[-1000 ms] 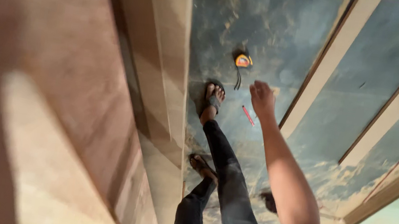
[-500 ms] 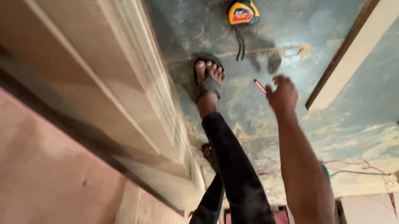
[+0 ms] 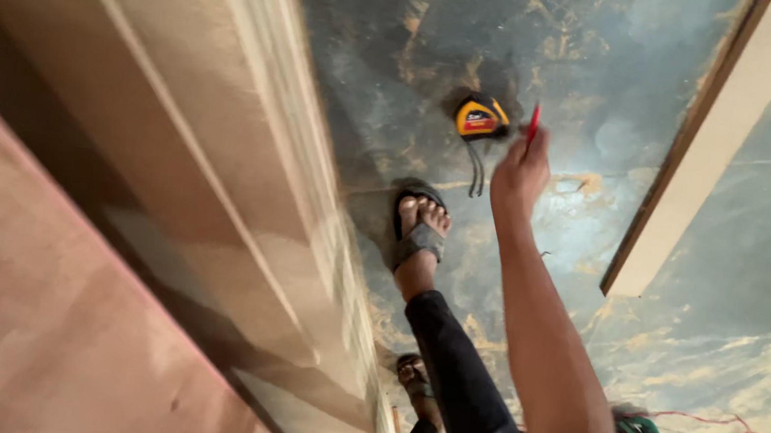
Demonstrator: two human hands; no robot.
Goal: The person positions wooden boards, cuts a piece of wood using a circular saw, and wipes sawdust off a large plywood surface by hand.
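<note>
— Starting nearest, what lay by the tape measure?
— Well short of it ran the stacked plywood boards (image 3: 108, 210), and a dark-trousered leg ended in a sandalled foot (image 3: 420, 231) just before it.
— And the hands?
— The right hand (image 3: 521, 170) was reaching out, fingers clamped together on a red pencil (image 3: 534, 122), just beside the tape measure (image 3: 480, 117). The left hand was out of view.
— Where was the tape measure?
— On the dusty blue floor (image 3: 605, 57); a pale board strip (image 3: 713, 141) lay well apart from it.
</note>
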